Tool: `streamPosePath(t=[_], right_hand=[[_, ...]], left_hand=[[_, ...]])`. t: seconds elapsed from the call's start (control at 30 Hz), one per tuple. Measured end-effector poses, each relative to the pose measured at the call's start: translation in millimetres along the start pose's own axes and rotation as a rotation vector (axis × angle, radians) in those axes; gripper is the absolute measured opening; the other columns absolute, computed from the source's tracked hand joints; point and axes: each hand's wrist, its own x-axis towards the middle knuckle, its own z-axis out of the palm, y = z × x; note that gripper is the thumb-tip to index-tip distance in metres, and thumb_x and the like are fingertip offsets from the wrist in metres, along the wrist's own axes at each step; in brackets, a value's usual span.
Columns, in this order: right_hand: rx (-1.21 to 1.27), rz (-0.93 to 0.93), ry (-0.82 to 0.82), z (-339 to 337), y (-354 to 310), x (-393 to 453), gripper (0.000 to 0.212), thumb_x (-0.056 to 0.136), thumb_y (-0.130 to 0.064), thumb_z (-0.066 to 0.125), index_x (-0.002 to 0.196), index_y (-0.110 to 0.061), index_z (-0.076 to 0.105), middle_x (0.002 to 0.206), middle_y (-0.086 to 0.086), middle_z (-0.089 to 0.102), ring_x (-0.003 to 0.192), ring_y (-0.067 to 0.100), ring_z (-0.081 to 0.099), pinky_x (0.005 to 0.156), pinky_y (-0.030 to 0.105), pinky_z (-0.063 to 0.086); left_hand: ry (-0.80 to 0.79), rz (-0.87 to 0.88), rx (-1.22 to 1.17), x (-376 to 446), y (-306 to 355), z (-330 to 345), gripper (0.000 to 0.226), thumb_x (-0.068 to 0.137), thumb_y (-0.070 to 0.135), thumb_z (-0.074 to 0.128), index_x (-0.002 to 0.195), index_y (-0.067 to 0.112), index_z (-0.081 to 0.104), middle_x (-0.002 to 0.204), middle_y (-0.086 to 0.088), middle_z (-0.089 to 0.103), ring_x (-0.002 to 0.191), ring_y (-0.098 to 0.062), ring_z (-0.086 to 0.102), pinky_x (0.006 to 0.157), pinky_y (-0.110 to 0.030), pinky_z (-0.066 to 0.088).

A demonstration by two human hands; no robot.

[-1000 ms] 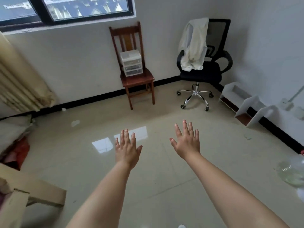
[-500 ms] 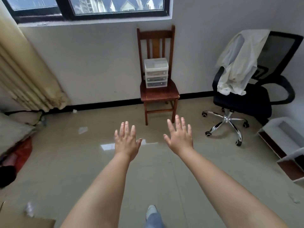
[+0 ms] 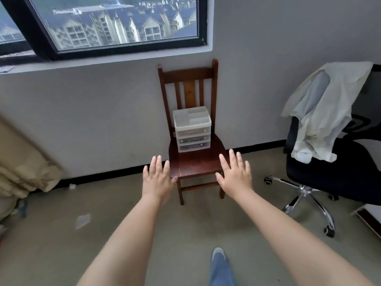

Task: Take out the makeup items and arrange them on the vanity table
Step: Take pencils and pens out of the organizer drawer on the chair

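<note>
Wooden chair (image 3: 195,162) | drawer box (image 3: 192,129), contents unclear | left hand (image 3: 157,179), right hand (image 3: 235,176) flat

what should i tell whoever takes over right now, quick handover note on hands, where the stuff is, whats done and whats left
Left hand: open, holding nothing, stretched forward.
Right hand: open, holding nothing, stretched forward.
Small clear drawer unit: on the seat of the wooden chair against the wall, all three drawers closed; contents too blurred to name.
Done: nothing taken out, unit untouched.
Left: reach the unit, open the drawers, take out the makeup items, arrange them on the vanity table, which is not in view.
</note>
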Motion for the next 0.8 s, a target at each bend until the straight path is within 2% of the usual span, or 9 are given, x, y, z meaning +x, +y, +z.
streamPosePath(t=[0.17,0.37,0.53,0.6,0.7,0.8], right_hand=[[-0.01,-0.026,-0.023,-0.5,9.4,139.6,0.062,0.096,-0.044,0.03,0.147,-0.023,0.002,0.156,0.01,-0.006,0.144,0.029,-0.004,0.116,0.046,0.006],[0.011,-0.059,-0.131,21.7,-5.6,258.5,0.061,0.096,-0.043,0.03,0.147,-0.022,0.004,0.156,0.01,-0.005,0.144,0.028,-0.004,0.116,0.045,0.007],[0.145,0.085,-0.233,65.7,-21.3,341.2,0.06,0.095,-0.04,0.035,0.146,-0.015,0.014,0.156,0.006,0.008,0.144,0.025,0.003,0.116,0.041,0.016],[0.257,0.179,-0.284,85.4,-25.2,370.9,0.057,0.095,-0.037,0.038,0.143,-0.01,0.023,0.153,0.008,0.02,0.142,0.025,0.012,0.112,0.04,0.023],[0.422,0.31,-0.386,115.9,-32.6,407.4,0.044,0.095,-0.031,0.041,0.13,-0.006,0.041,0.137,0.009,0.044,0.129,0.025,0.037,0.099,0.037,0.038],[0.627,0.467,-0.48,144.6,-42.9,438.4,0.036,0.095,-0.025,0.043,0.124,-0.005,0.047,0.129,0.011,0.052,0.117,0.027,0.05,0.092,0.034,0.042]], left_hand=[[0.013,-0.013,-0.025,133.2,4.6,-20.1,0.06,0.098,0.044,0.022,0.148,0.014,0.005,0.157,-0.009,-0.005,0.144,-0.023,-0.011,0.118,-0.041,0.002],[0.0,-0.006,-0.053,244.9,-12.5,-12.6,0.059,0.098,0.044,0.025,0.147,0.014,0.01,0.157,-0.009,0.001,0.145,-0.023,-0.006,0.117,-0.038,0.004],[-0.081,0.044,-0.065,340.1,-38.8,21.4,0.06,0.098,0.043,0.028,0.146,0.011,0.015,0.156,-0.012,0.007,0.145,-0.025,0.0,0.118,-0.037,0.008],[-0.108,0.074,-0.084,377.0,-47.7,38.1,0.06,0.097,0.043,0.03,0.145,0.009,0.019,0.155,-0.013,0.011,0.145,-0.026,0.003,0.117,-0.036,0.009],[-0.189,0.15,-0.111,421.1,-56.0,65.5,0.059,0.097,0.041,0.033,0.144,0.006,0.022,0.155,-0.012,0.014,0.144,-0.026,0.006,0.117,-0.034,0.008],[-0.249,0.233,-0.142,455.5,-58.9,92.4,0.058,0.098,0.037,0.035,0.144,0.005,0.021,0.155,-0.013,0.014,0.145,-0.026,0.007,0.118,-0.034,0.008]])
